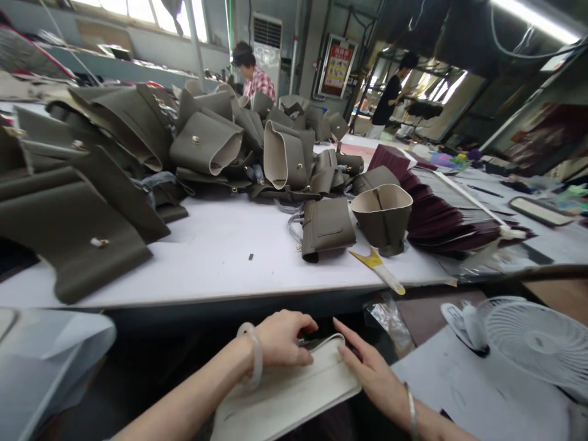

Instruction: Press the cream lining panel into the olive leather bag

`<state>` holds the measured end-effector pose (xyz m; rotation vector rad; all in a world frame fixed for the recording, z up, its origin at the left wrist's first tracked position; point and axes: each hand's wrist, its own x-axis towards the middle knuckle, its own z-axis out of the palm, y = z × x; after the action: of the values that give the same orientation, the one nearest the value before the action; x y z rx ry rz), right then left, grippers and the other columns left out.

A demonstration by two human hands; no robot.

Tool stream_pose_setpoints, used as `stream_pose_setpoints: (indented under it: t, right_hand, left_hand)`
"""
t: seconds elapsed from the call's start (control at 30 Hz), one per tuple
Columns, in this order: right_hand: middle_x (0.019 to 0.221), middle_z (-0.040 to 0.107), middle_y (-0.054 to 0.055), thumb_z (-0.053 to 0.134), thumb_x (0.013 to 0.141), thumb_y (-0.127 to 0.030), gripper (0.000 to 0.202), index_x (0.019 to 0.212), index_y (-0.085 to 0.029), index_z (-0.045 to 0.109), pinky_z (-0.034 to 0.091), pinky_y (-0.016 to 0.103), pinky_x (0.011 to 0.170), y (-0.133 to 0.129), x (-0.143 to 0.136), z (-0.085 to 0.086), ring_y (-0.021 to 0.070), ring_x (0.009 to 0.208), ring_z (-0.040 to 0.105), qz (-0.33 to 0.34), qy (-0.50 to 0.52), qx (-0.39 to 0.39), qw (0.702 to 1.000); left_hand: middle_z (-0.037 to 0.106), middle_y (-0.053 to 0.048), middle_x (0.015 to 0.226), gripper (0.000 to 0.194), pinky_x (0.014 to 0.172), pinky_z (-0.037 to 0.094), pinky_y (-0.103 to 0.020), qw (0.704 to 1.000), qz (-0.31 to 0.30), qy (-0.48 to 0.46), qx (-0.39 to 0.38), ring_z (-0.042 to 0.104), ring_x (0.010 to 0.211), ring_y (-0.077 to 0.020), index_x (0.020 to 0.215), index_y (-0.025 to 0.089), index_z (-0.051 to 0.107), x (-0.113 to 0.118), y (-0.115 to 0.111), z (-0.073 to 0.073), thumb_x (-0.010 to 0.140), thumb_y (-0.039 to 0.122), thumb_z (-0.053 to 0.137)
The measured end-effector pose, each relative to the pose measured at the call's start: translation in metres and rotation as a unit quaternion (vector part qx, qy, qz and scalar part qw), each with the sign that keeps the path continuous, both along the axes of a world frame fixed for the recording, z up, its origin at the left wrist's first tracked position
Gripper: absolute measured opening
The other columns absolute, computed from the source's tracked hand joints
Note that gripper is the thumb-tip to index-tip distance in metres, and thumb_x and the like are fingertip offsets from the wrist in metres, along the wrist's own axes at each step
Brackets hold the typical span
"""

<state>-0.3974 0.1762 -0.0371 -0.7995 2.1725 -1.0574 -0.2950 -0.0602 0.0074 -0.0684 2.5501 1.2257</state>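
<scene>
A cream-coloured bag body [294, 392] lies flat and tilted low in front of me, its pale side up. It matches the cream inner sides of the bags on the table. My left hand [287, 340], with a pale bangle at the wrist, grips its far edge, thumb on top and fingers curled over. My right hand [367, 361] holds the far right corner, thumb on the pale face and index finger stretched along the rim. A dark strip shows at the rim between the hands. The fingers' undersides are hidden.
Grey-green bags [206, 141] are heaped across the white table [215, 263]. Nearer stand two bags [328, 226] and yellow-and-white snips [379, 269]. Maroon pieces [441, 214] are stacked at right. A white fan [537, 337] sits beside my right arm. Two people are farther back.
</scene>
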Motion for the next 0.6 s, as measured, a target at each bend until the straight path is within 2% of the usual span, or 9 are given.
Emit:
stream_pose_setpoints:
  t: [0.07, 0.13, 0.2, 0.27, 0.3, 0.33, 0.4, 0.53, 0.6]
  right_hand:
    - [0.144, 0.051, 0.009, 0.051, 0.096, -0.041, 0.046, 0.139, -0.026, 0.054, 0.035, 0.046, 0.114, -0.008, -0.003, 0.010, 0.0253, 0.133, 0.045, 0.086, 0.132, -0.021, 0.987]
    - [0.131, 0.060, 0.011, 0.049, 0.098, -0.030, 0.035, 0.131, -0.023, 0.060, 0.044, 0.042, 0.104, -0.020, -0.005, 0.023, 0.0237, 0.121, 0.053, 0.198, 0.260, -0.036, 0.944]
    - [0.113, 0.066, 0.012, 0.044, 0.099, -0.021, 0.031, 0.123, -0.017, 0.063, 0.049, 0.040, 0.088, -0.034, -0.007, 0.033, 0.0229, 0.101, 0.058, 0.318, 0.369, -0.037, 0.873]
    - [0.099, 0.066, 0.013, 0.043, 0.096, -0.014, 0.028, 0.114, -0.011, 0.064, 0.047, 0.039, 0.072, -0.046, -0.008, 0.038, 0.0231, 0.086, 0.057, 0.421, 0.443, -0.015, 0.792]
    - [0.095, 0.065, 0.013, 0.043, 0.095, -0.011, 0.026, 0.109, -0.010, 0.065, 0.044, 0.038, 0.066, -0.052, -0.008, 0.038, 0.0233, 0.082, 0.055, 0.453, 0.449, -0.002, 0.770]
    - [0.092, 0.065, 0.013, 0.043, 0.093, -0.009, 0.025, 0.104, -0.009, 0.065, 0.042, 0.037, 0.063, -0.057, -0.008, 0.037, 0.0235, 0.080, 0.054, 0.473, 0.433, 0.010, 0.767]
    - [0.091, 0.064, 0.014, 0.043, 0.090, -0.006, 0.023, 0.095, -0.010, 0.066, 0.039, 0.036, 0.062, -0.064, -0.007, 0.032, 0.0236, 0.080, 0.053, 0.475, 0.363, 0.024, 0.801]
    - [0.089, 0.065, 0.013, 0.046, 0.086, -0.012, 0.020, 0.083, -0.011, 0.065, 0.040, 0.035, 0.068, -0.073, -0.017, 0.025, 0.0224, 0.081, 0.056, 0.401, 0.241, 0.017, 0.883]
    - [0.085, 0.067, 0.011, 0.042, 0.091, -0.022, 0.026, 0.084, -0.013, 0.066, 0.044, 0.032, 0.069, -0.077, -0.031, 0.021, 0.0201, 0.078, 0.059, 0.346, 0.163, 0.015, 0.924]
  left_hand:
    - [0.071, -0.003, 0.110, 0.051, 0.087, 0.051, -0.034, 0.998, 0.062, 0.005, -0.015, 0.065, 0.098, -0.0246, 0.116, 0.024, 0.067, 0.026, 0.000, 0.002, 0.066, 0.032, 0.067]
    - [0.071, 0.000, 0.103, 0.042, 0.084, 0.049, -0.033, 0.993, 0.117, 0.013, -0.026, 0.065, 0.093, -0.0221, 0.108, 0.027, 0.067, 0.046, 0.004, 0.001, 0.066, 0.026, 0.063]
    - [0.069, 0.002, 0.096, 0.035, 0.078, 0.047, -0.031, 0.987, 0.156, 0.020, -0.036, 0.063, 0.087, -0.0202, 0.099, 0.027, 0.066, 0.057, 0.011, 0.000, 0.065, 0.023, 0.060]
    - [0.069, 0.003, 0.090, 0.030, 0.072, 0.045, -0.030, 0.982, 0.184, 0.018, -0.045, 0.063, 0.083, -0.0195, 0.092, 0.026, 0.064, 0.060, 0.017, -0.003, 0.063, 0.022, 0.058]
    - [0.069, 0.003, 0.089, 0.030, 0.069, 0.044, -0.029, 0.980, 0.194, 0.012, -0.047, 0.062, 0.081, -0.0194, 0.090, 0.026, 0.064, 0.059, 0.019, -0.004, 0.062, 0.021, 0.057]
    - [0.069, 0.003, 0.088, 0.030, 0.067, 0.043, -0.029, 0.979, 0.200, 0.003, -0.047, 0.063, 0.080, -0.0194, 0.090, 0.026, 0.063, 0.057, 0.020, -0.005, 0.061, 0.021, 0.057]
    - [0.069, 0.003, 0.088, 0.031, 0.067, 0.043, -0.028, 0.978, 0.202, -0.012, -0.044, 0.063, 0.081, -0.0197, 0.089, 0.027, 0.063, 0.055, 0.021, -0.006, 0.060, 0.021, 0.056]
    - [0.068, 0.003, 0.090, 0.029, 0.071, 0.044, -0.030, 0.981, 0.186, -0.012, -0.049, 0.063, 0.083, -0.0199, 0.088, 0.027, 0.062, 0.054, 0.021, -0.007, 0.060, 0.021, 0.054]
    - [0.068, 0.003, 0.091, 0.031, 0.071, 0.044, -0.030, 0.983, 0.175, 0.002, -0.052, 0.062, 0.083, -0.0199, 0.090, 0.028, 0.063, 0.055, 0.023, -0.007, 0.061, 0.021, 0.054]
